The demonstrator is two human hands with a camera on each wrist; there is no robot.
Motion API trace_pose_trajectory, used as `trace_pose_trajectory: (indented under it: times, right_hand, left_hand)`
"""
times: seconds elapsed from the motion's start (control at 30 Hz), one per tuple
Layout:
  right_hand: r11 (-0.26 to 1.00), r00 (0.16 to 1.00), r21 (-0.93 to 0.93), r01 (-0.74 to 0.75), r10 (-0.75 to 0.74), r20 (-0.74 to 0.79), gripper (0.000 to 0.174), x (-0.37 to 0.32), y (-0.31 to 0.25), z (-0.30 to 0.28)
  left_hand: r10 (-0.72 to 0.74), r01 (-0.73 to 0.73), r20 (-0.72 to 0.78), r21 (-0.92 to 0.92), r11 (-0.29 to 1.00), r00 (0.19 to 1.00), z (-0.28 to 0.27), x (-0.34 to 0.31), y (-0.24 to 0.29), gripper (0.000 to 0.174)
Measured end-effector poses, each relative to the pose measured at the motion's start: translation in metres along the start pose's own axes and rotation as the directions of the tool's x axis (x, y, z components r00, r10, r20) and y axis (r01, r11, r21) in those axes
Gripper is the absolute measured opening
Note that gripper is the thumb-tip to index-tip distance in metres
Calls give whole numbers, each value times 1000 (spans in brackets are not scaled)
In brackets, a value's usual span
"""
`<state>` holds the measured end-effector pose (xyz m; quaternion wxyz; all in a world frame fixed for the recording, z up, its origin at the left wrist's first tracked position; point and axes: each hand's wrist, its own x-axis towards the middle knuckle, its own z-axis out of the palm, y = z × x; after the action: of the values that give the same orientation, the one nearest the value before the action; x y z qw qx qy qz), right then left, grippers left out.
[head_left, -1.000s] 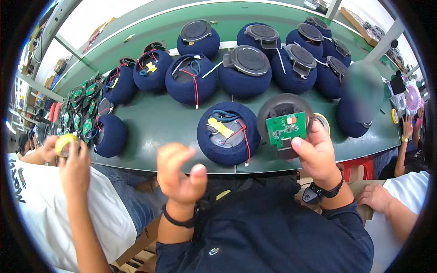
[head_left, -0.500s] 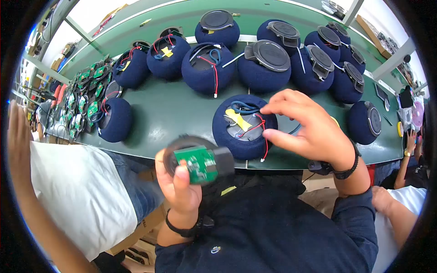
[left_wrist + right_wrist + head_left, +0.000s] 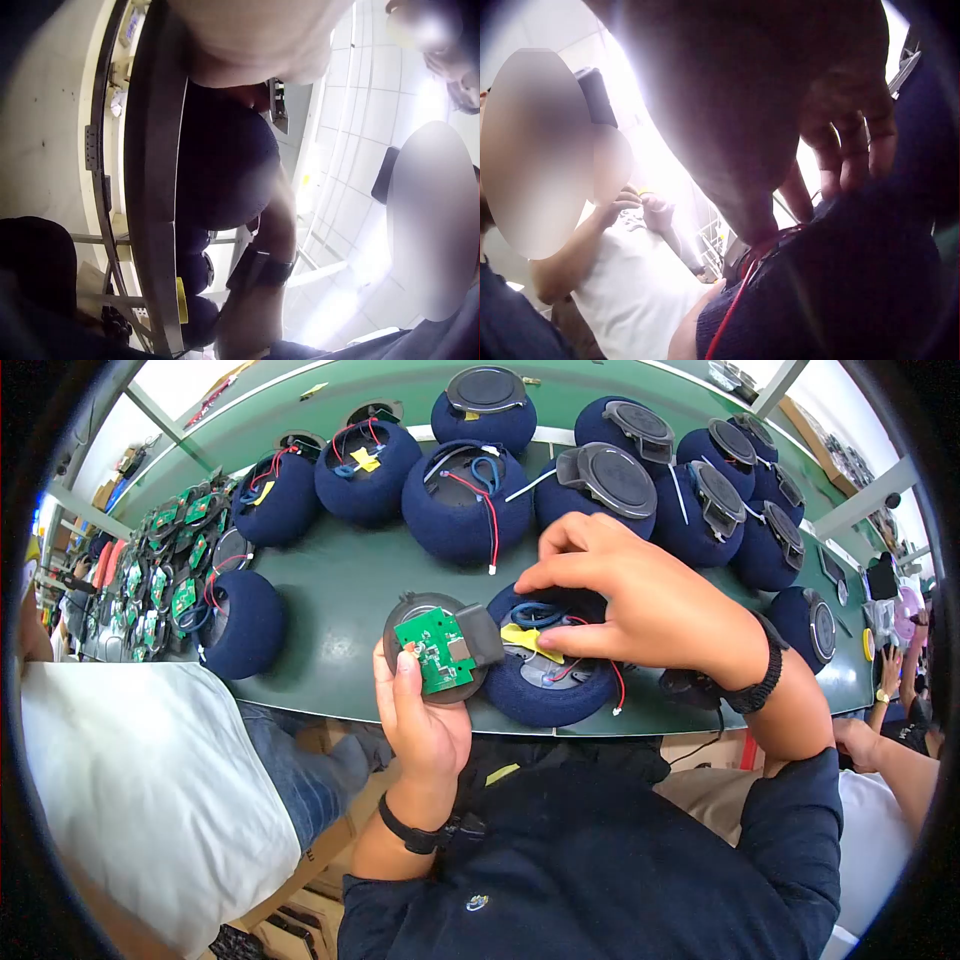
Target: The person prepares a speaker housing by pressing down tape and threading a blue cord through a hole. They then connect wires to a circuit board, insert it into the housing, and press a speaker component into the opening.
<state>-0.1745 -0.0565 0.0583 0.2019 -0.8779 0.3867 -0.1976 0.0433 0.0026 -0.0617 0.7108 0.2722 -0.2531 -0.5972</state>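
My left hand (image 3: pixel 425 730) grips a round dark base with a green circuit board (image 3: pixel 432 650) on its face and a black block at the side, thumb over the board's lower corner. Close to its right stands a navy fabric-covered round shell (image 3: pixel 545 705), opening upward. Inside lie a coiled blue cable (image 3: pixel 537 615), yellow tape (image 3: pixel 522 637) and red wires (image 3: pixel 620 685). My right hand (image 3: pixel 640 600) arches over this shell, its thumb at the tape and its index finger near the far rim, the two apart. Red wire (image 3: pixel 735 307) hangs by the right thumb in the right wrist view.
Several more navy shells stand behind, some with red wires (image 3: pixel 490 525), others topped by round dark bases (image 3: pixel 610 480). Green circuit boards (image 3: pixel 160 580) are heaped at the left. People in white shirts (image 3: pixel 160 790) sit on both sides. The green table's front edge runs just before me.
The base with the circuit board passed from the right hand to the left, then moved right beside the shell. The right hand reached over the shell's opening, its thumb now at the tape.
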Motion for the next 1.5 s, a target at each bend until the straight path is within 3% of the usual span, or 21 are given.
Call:
trace_pose_trajectory:
  times: [0.1,0.17,0.23,0.3,0.37,0.43,0.7,0.8,0.97,1.2,1.27,1.37,1.43,1.5]
  right_hand:
    - [991,994,-90,95,-99,-36,30,9,5,5]
    - [987,1000,159,25,-24,-8,21,9,13,4]
    - [903,959,339,-264,282,-5,13,3,10,-1]
    - [809,895,428,-402,447,-5,18,-6,23,-1]
    - [784,894,492,-379,448,-25,21,-11,37,7]
    - [642,909,703,-305,417,13,18,-13,43,14]
    - [677,883,684,-272,459,-104,15,-19,38,22]
    - [753,873,565,-336,475,-114,18,-15,34,19]
    - [842,934,457,-287,353,-63,24,-18,31,9]
    - [823,946,524,-219,310,-91,24,-24,38,9]
    - [918,965,385,-90,176,-196,24,-19,33,9]
    - [948,975,273,-163,197,-102,26,-11,18,1]
    - [956,977,229,-183,204,-67,26,-6,13,-2]
    - [987,990,102,-127,132,-48,23,-5,15,-3]
  left_hand:
    - [2,-2,27,10,1000,1000,-6,2,-2,40]
    - [-1,0,36,27,1000,999,-10,2,-3,41]
    - [2,-4,67,18,1000,998,-13,2,-3,41]
    - [-10,10,71,9,1000,997,-13,3,-3,41]
    - [-21,21,76,7,1000,997,-13,3,-2,42]
    - [-27,23,109,39,999,994,-13,3,-1,43]
    - [-21,15,107,57,998,994,-15,2,-2,43]
    - [-23,16,113,60,998,993,-14,3,-2,43]
    - [-17,10,134,56,998,991,-15,3,0,43]
    - [-42,42,109,-2,999,993,-7,3,3,45]
    - [-33,34,111,-7,999,993,-7,2,5,44]
    - [-30,30,26,-14,999,999,-6,2,12,44]
    - [132,-109,-93,214,971,987,-13,8,25,47]
    - [266,-188,-101,473,861,959,-24,17,34,47]
